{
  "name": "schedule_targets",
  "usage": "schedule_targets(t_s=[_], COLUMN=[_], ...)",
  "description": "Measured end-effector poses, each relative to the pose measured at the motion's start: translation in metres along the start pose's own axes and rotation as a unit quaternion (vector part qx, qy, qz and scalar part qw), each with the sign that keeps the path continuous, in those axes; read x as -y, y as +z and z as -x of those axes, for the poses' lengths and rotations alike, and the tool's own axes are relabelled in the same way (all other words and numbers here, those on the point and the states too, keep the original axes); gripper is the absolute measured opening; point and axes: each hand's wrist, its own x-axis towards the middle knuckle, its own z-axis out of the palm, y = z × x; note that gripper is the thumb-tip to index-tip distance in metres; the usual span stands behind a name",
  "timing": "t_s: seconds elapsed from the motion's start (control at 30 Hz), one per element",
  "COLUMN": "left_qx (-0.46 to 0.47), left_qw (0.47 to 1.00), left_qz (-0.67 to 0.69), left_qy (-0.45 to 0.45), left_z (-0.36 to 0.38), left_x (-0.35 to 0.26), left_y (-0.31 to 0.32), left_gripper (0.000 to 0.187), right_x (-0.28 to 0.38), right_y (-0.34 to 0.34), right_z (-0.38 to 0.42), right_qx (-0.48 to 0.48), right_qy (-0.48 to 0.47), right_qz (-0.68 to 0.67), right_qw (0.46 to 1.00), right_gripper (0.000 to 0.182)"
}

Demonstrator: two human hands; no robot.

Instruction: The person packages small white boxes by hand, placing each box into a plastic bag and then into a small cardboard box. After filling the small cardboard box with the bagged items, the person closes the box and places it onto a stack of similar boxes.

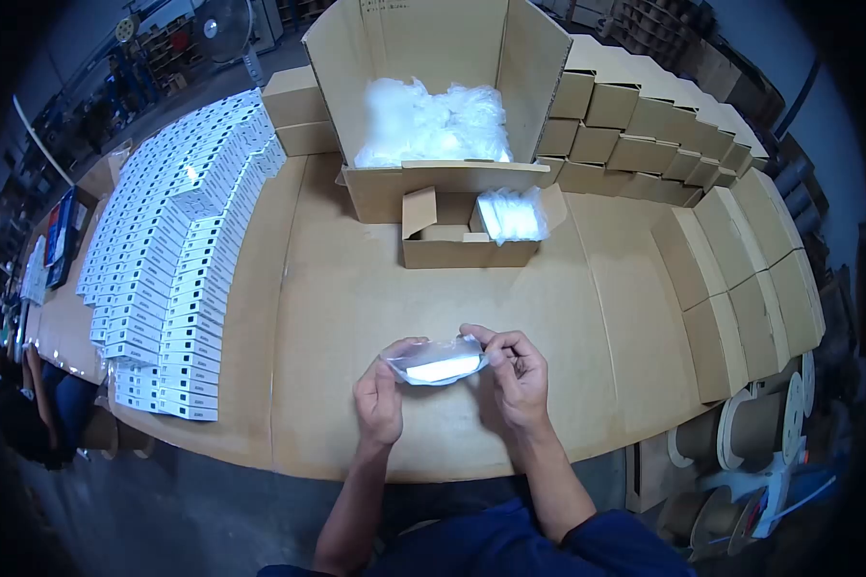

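Observation:
Between my two hands is a small clear plastic bag with a flat white item inside, held above the cardboard-covered table. My left hand pinches the bag's left end. At the bag's right end, the fingers and thumb of my right hand are closed on the edge. What the white item is cannot be made out. Beyond my hands stands a small open carton, with a bundle of clear bags upright in its right side.
A large open cardboard box full of clear plastic bags stands at the back. White printed boxes are stacked on the left. Brown cartons fill the back right, and more cartons line the right edge. A person is at far left.

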Motion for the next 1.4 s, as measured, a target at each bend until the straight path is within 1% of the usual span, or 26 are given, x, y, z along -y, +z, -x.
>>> schedule_targets(t_s=[0.07,0.17,0.2,0.27,0.3,0.33,0.37,0.4,0.43,0.47,0.5,0.53,0.6,0.63,0.7,0.77,0.83,0.87,0.97,1.07,1.17,1.2,1.3,1.33,1.4], left_qx=[-0.027,-0.036,-0.031,-0.024,-0.016,-0.009,-0.002,-0.008,0.006,0.022,0.037,0.022,-0.015,-0.03,-0.004,0.016,0.02,0.025,-0.013,-0.064,-0.106,-0.13,-0.142,-0.138,-0.128], left_qw=[0.998,0.993,0.992,0.989,0.996,0.999,0.998,0.992,0.992,0.99,0.988,0.983,0.999,0.999,0.999,0.993,0.992,0.991,0.983,0.975,0.976,0.974,0.972,0.973,0.976], left_qz=[0.059,0.11,0.117,0.13,0.072,0.013,-0.046,-0.126,-0.128,-0.13,-0.133,-0.172,-0.038,0.03,-0.032,-0.097,-0.081,-0.072,-0.007,0.07,0.025,0.028,0.068,0.065,0.06], left_qy=[-0.021,-0.033,-0.044,-0.066,-0.057,-0.048,-0.04,0.007,-0.018,-0.044,-0.074,-0.053,-0.004,0.018,-0.032,-0.071,-0.095,-0.11,-0.185,-0.199,-0.19,-0.184,-0.173,-0.171,-0.168], left_z=[-0.001,-0.004,-0.004,-0.005,-0.006,-0.009,-0.009,-0.008,-0.005,0.001,0.005,0.008,0.005,0.004,0.008,0.005,0.002,0.002,0.005,0.001,-0.003,-0.006,-0.009,-0.009,-0.007], left_x=[-0.002,0.003,0.005,0.008,0.004,-0.003,-0.007,0.002,0.008,0.012,0.012,0.011,0.012,0.013,0.014,0.014,0.003,-0.002,-0.006,-0.014,-0.008,-0.012,-0.011,-0.01,-0.006], left_y=[0.011,0.015,0.014,0.011,0.013,0.016,0.018,0.015,0.015,0.014,0.017,0.022,0.023,0.024,0.023,0.019,0.022,0.024,0.029,0.037,0.029,0.031,0.03,0.03,0.031], left_gripper=[0.05,0.052,0.052,0.054,0.054,0.055,0.056,0.062,0.063,0.065,0.066,0.07,0.07,0.069,0.065,0.062,0.049,0.043,0.031,0.029,0.028,0.027,0.028,0.027,0.027], right_x=[0.0,0.005,0.004,0.001,0.001,0.001,0.001,0.002,0.002,0.002,0.001,0.0,0.001,0.003,0.01,0.013,0.011,0.008,0.01,0.025,0.005,0.008,0.019,0.027,0.032], right_y=[0.005,0.013,0.005,-0.004,-0.004,0.002,0.006,0.007,0.009,0.013,0.015,0.017,0.015,0.013,0.011,0.009,0.007,0.007,0.013,0.027,0.011,0.004,-0.007,-0.002,0.001], right_z=[-0.001,0.0,0.004,0.008,0.008,0.008,0.008,0.006,0.003,0.004,0.004,0.007,0.003,0.002,0.0,-0.003,-0.004,-0.005,-0.006,-0.006,-0.008,-0.005,-0.007,-0.005,-0.005], right_qx=[-0.013,0.073,0.091,0.072,0.063,0.025,0.011,-0.001,-0.013,0.001,-0.007,-0.016,-0.029,-0.028,-0.027,-0.003,0.011,-0.002,-0.018,-0.07,-0.004,0.033,0.164,0.148,0.148], right_qy=[0.018,0.027,0.05,0.12,0.155,0.141,0.126,0.109,0.091,0.079,0.075,0.075,0.054,0.049,0.046,0.026,-0.004,-0.01,-0.042,0.061,-0.114,-0.098,-0.126,-0.076,-0.023], right_qz=[-0.051,-0.086,-0.05,0.036,0.079,0.099,0.101,0.103,0.105,0.129,0.133,0.136,0.134,0.118,0.087,0.11,0.122,0.131,0.143,0.083,0.064,0.031,0.178,0.252,0.318], right_qw=[0.998,0.993,0.993,0.989,0.983,0.985,0.987,0.989,0.99,0.989,0.988,0.988,0.989,0.991,0.995,0.994,0.992,0.991,0.989,0.992,0.991,0.994,0.962,0.953,0.936], right_gripper=[0.034,0.068,0.079,0.072,0.068,0.049,0.045,0.041,0.038,0.031,0.031,0.03,0.031,0.031,0.032,0.035,0.035,0.037,0.036,0.038,0.043,0.042,0.037,0.034,0.037])
